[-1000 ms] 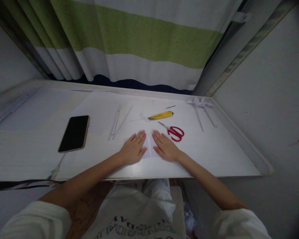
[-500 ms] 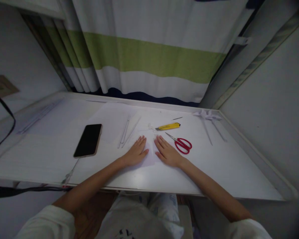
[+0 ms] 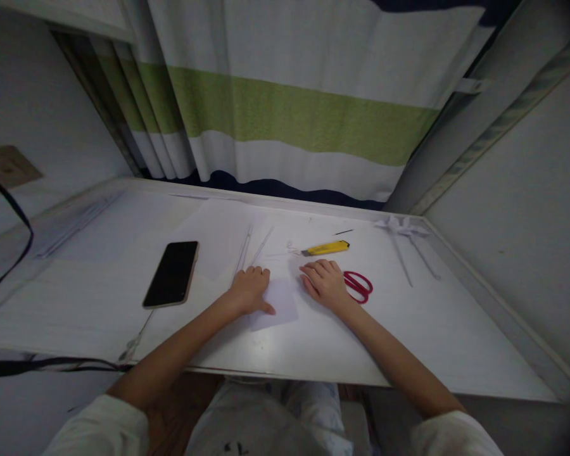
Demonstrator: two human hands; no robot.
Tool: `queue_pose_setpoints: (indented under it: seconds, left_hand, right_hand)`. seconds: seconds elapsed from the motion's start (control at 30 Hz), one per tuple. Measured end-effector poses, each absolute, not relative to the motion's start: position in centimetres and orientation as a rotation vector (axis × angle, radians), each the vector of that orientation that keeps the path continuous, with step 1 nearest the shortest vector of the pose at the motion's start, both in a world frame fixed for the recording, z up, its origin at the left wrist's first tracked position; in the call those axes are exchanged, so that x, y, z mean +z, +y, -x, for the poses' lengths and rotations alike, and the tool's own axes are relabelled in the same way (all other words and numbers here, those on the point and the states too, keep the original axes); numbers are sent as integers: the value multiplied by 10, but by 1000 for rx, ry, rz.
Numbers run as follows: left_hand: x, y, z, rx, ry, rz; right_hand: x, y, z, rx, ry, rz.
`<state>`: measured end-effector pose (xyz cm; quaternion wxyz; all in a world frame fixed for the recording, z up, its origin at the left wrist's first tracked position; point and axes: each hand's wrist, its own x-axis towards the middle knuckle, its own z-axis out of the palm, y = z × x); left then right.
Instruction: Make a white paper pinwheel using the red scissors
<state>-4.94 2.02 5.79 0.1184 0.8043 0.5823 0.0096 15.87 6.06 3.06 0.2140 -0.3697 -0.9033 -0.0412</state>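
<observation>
My left hand [image 3: 249, 291] is at the left side of a small piece of white paper [image 3: 282, 304] on the white desk. Its fingers are curled and its thumb lies on the paper; the fingertips are hidden. Right of the paper, my right hand [image 3: 323, 282] rests with fingers loosely bent and thumb apart, holding nothing I can see. Red-handled scissors [image 3: 358, 287] lie beside it, their blades hidden behind the hand. Just beyond is a yellow utility knife [image 3: 327, 248]. Thin white paper sticks [image 3: 262, 246] lie beyond my left hand, partly covered by it.
A black phone [image 3: 171, 273] lies to the left, with larger white sheets [image 3: 213, 228] behind it. White paper flowers on stems [image 3: 401, 227] lie at the back right. A thin dark strip [image 3: 343, 232] is near the knife. A curtain [image 3: 289, 114] hangs behind the desk.
Both hands lay flat with fingers stretched on the paper. My left hand has curled at its left side; my right hand has shifted right off it, bending its fingers and covering the scissor blades.
</observation>
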Motion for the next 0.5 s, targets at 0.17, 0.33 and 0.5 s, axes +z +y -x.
queue_pose_setpoints:
  seconds: [0.17,0.33,0.5]
  left_hand:
    - [60,35,54,57,1671,-2216]
    - [55,46,61,267,1607,-2033]
    - [49,54,54,560,1433,-1725]
  right_hand:
    - [33,50,-154,46,-2351,1183]
    - [31,48,-153,283,-2212,1273]
    - [27,47,-149,596,-2059,1286]
